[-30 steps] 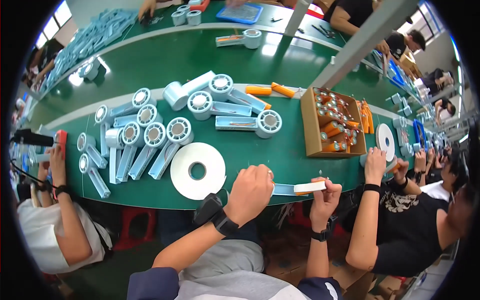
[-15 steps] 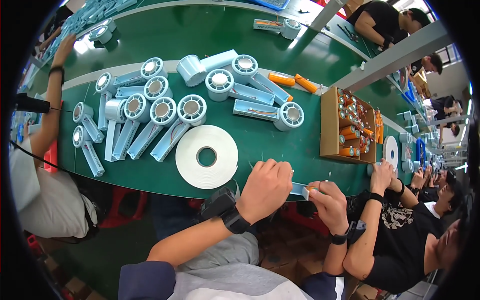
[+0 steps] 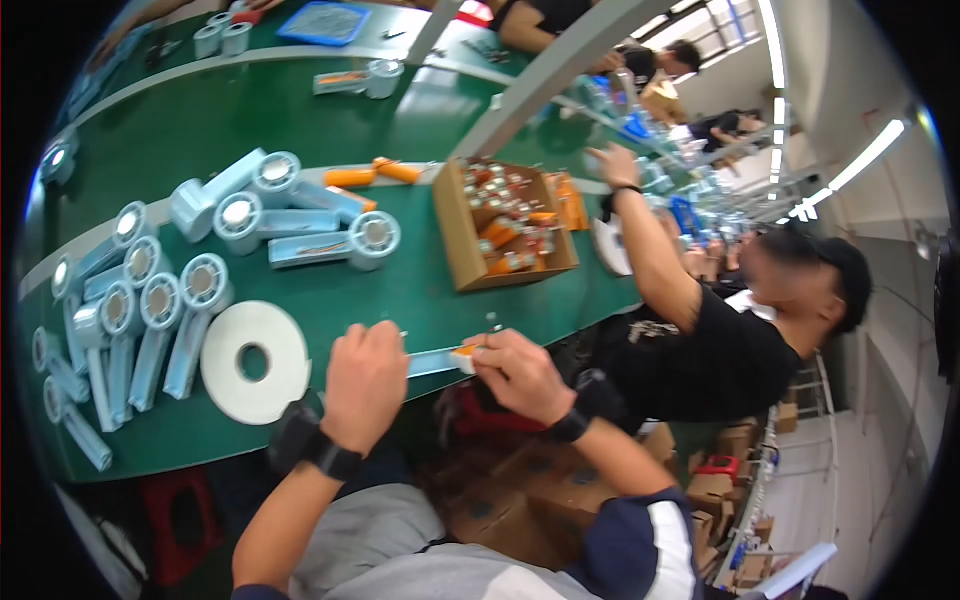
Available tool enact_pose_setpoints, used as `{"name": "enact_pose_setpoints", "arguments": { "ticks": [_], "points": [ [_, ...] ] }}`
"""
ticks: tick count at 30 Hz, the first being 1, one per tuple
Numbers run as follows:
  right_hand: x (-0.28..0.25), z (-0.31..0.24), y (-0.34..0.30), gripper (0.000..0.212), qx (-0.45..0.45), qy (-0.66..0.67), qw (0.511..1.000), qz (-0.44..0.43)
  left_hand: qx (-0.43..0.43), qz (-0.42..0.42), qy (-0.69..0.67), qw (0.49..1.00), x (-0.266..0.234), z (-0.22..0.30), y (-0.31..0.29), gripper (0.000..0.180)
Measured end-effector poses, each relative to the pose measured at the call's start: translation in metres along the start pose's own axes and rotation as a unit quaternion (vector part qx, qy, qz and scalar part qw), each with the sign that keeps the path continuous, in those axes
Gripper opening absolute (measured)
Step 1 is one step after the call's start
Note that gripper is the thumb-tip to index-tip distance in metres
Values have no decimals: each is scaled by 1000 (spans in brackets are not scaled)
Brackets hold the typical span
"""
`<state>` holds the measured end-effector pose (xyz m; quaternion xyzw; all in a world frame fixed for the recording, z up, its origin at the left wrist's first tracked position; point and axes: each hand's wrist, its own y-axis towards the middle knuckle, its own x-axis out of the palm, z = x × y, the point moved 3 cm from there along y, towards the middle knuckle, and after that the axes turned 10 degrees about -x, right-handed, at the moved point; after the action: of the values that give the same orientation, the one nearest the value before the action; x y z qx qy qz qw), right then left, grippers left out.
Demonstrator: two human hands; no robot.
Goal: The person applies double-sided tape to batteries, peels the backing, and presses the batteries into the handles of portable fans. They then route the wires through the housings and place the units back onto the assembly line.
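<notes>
Low over the table's near edge, my left hand (image 3: pixel 368 385) is closed at the left end of a light-blue fan handle (image 3: pixel 432 362). My right hand (image 3: pixel 522 372) pinches its right end, where a small orange and white part (image 3: pixel 466 356) shows between the fingers. The piece lies roughly level between both hands, and its ends are partly hidden by my fingers. Left of my left hand lies a big white tape roll (image 3: pixel 213 365), flat on the green table (image 3: pixel 330 300). Several light-blue fans (image 3: pixel 203 285) with round heads and open handles are grouped beyond and left of the roll.
A cardboard box (image 3: pixel 460 240) full of orange battery cells stands beyond my right hand. Two loose orange cells (image 3: pixel 350 178) lie left of it. A grey post (image 3: pixel 545 85) rises behind the box. On my right sits a co-worker in a black shirt (image 3: pixel 700 370), one arm raised.
The view has swung to the right, so the table things appear further left. My hands still hold the handle between them. The co-worker on the right has raised and stretched an arm forward.
</notes>
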<state>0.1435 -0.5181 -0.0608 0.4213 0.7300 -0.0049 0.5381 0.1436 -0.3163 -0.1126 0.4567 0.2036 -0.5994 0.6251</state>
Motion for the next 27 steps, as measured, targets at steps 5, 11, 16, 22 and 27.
{"name": "enact_pose_setpoints", "arguments": {
  "ticks": [5,11,16,22,27],
  "points": [
    [22,-1,-58,27,83,45,978,185,-21,-10,-86,996,-3,4,0,8],
    [-47,4,-58,34,192,87,896,391,-27,-18,-71,997,-5,0,1,9],
    [-32,11,-54,39,206,145,944,212,-26,-5,-71,997,3,8,10,4],
    [-10,16,-40,38,190,117,971,90,-45,18,-68,996,1,10,5,9],
    [-10,1,-14,39,48,-44,998,-26,-43,16,-56,997,0,8,0,12]
  ]
}}
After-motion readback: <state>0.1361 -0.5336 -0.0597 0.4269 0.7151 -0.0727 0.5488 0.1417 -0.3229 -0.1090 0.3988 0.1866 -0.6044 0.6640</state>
